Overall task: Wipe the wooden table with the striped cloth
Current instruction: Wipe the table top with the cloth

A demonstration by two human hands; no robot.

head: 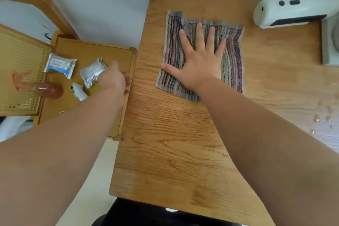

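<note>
1. My left hand (113, 77) sits on the edge of the side tray (95, 49), fingers curled by a foil packet (92, 75); whether it actually grips anything I cannot tell from here; I would leave it as a brace.
2. My right hand (199, 60) lies open, fingers spread, palm flat on the striped cloth (233, 60), pinning it, not pinching.
3. The cloth lies spread on the far half of the wooden table (165, 152); I would press evenly and sweep toward the droplets (322, 115) at the right edge, keeping clear of the white device (293, 13).
</note>
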